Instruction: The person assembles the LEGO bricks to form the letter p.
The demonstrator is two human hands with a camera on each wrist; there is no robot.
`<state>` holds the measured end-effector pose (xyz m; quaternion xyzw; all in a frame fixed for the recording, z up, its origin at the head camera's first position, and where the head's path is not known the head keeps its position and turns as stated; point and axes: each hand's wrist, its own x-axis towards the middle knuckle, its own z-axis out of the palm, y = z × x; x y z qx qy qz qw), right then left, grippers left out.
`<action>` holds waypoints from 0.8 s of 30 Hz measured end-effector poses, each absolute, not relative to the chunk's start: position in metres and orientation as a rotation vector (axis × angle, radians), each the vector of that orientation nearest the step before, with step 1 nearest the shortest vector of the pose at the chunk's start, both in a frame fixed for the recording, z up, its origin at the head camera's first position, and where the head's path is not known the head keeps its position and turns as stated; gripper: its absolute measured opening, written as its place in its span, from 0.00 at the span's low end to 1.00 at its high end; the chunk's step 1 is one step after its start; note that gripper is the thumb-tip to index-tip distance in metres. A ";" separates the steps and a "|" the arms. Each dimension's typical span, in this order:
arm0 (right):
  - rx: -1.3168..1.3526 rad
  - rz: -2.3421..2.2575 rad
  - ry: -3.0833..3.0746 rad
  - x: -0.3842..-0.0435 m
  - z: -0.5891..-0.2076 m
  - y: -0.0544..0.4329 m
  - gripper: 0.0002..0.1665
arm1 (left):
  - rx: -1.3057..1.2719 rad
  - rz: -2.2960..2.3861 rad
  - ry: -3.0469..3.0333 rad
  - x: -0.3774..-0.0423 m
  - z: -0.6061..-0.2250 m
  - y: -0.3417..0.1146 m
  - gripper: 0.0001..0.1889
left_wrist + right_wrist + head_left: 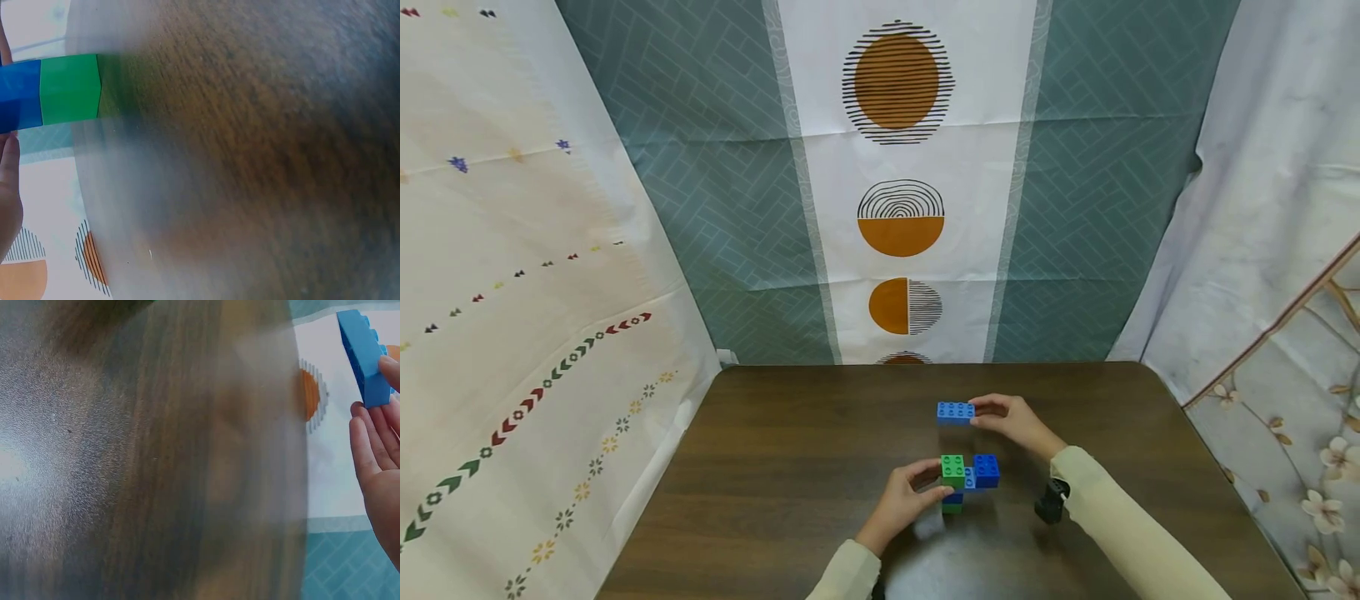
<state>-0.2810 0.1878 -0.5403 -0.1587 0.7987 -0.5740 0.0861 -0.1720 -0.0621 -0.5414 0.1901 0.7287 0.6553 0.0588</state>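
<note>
My right hand [1012,423] pinches one end of a light blue toy building brick [956,412], held out to the left with its studs showing. In the right wrist view the thumb lies on that brick [365,359]. Nearer to me, my left hand [907,498] grips the left side of a small brick assembly. Its top has a green brick [952,470] and, to the right, a dark blue brick [987,470], with a light blue brick [970,478] between and below. Underneath are a blue brick [20,94] and a green brick [70,89], seen from the side in the left wrist view.
Both hands are over a dark brown wooden table [790,467]. Behind its far edge hangs a green and white patterned cloth [985,250]. Pale patterned curtains [550,292] flank it. A black wrist device [1052,500] shows at the right cuff.
</note>
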 end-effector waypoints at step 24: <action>-0.671 -1.760 2.359 -0.237 -0.499 0.197 0.22 | 0.566 1.979 2.226 -0.184 -0.571 -0.060 0.19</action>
